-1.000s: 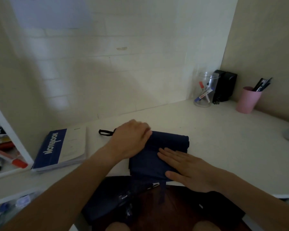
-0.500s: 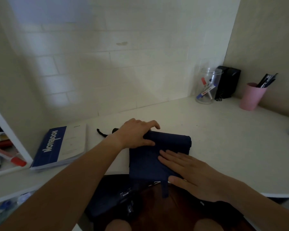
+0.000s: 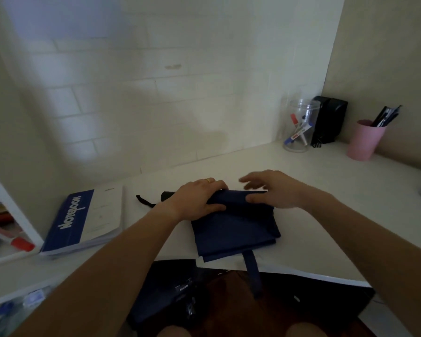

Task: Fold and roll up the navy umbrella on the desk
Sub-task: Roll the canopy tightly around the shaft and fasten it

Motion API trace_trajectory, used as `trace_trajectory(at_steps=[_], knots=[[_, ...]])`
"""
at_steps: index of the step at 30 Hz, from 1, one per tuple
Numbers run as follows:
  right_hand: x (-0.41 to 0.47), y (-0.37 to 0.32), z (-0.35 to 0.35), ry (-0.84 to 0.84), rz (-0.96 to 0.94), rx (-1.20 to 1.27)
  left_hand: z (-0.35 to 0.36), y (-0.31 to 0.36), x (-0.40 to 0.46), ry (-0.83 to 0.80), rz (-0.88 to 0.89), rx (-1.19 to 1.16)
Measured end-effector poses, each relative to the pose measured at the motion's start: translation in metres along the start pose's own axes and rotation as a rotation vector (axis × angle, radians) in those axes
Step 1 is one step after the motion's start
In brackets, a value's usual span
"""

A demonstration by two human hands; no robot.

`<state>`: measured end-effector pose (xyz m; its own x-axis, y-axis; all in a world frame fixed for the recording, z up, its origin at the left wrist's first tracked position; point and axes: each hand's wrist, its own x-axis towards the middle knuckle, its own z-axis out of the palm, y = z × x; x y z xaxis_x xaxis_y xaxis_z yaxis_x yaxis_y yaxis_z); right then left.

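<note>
Right hand (image 3: 275, 190) now forward atop navy umbrella (image 3: 233, 227)

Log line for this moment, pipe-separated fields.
stage: roll begun at far edge | left hand: grips navy umbrella roll | right hand: open, thumb on fabric | strap: hangs over desk edge

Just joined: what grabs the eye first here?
The navy umbrella lies flattened on the desk, its strap hanging over the near edge. The left hand grips its rolled far edge, the right hand beside it, thumb on the cloth. A blue notebook lies left; a pink cup stands far right.
</note>
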<state>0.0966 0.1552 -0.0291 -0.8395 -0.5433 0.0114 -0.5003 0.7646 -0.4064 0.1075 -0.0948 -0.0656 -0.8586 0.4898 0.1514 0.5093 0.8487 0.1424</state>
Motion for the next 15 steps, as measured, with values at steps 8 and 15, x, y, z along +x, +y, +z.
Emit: trace_trajectory(at_steps=[8, 15], knots=[[0.01, 0.018, 0.008, 0.028, -0.146, 0.095, 0.009, 0.0, -0.009, 0.114, -0.017, -0.057], [-0.001, 0.024, 0.023, 0.171, -0.285, -0.035, -0.011, -0.008, -0.026, 0.029, -0.015, -0.099]])
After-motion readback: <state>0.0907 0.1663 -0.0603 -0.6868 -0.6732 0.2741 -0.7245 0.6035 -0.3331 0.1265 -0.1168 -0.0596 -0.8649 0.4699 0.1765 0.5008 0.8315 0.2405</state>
